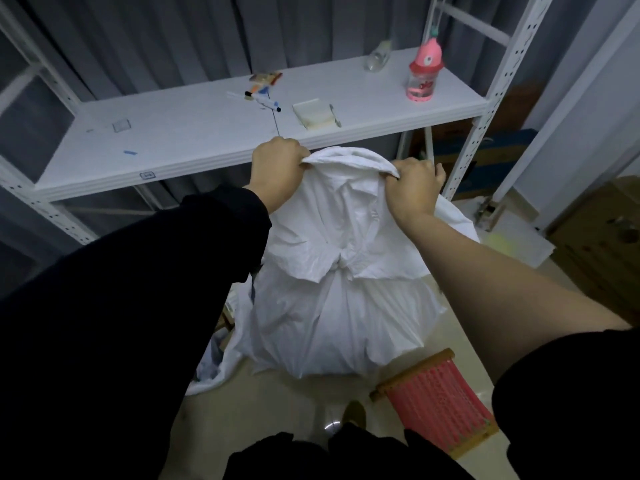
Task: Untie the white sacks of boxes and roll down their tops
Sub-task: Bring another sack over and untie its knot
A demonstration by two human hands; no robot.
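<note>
- The white shelf (207,133) of a metal rack spans the room ahead of you, with grey curtains (156,39) hanging behind it.
- The white sack (343,306) stands on the pale floor (298,403) directly in front of you, below the shelf's front edge; it bulges full, and its neck is still cinched by a knot (341,266) about halfway up the cloth you see.
- Above that knot the loose top of the sack fans upward, and you hold it up by its upper edge, one hand at each corner.
- Your left hand (277,168) grips the left corner of that edge, its fingers curled round the cloth; a black sleeve covers this arm.
- Your right hand (414,188) clenches the right corner, fingers folded over the hem, the forearm bare.
- More white cloth (221,362) lies crumpled on the floor to the left of the sack; it may be a second sack, but the dim view does not settle it.
- A pink slatted stool (438,401) with a wooden frame sits on the floor to the right, near the sack's base.
- On the shelf stand a pink bottle (422,74), a pad of white paper (313,114) and a few markers (265,98).
</note>
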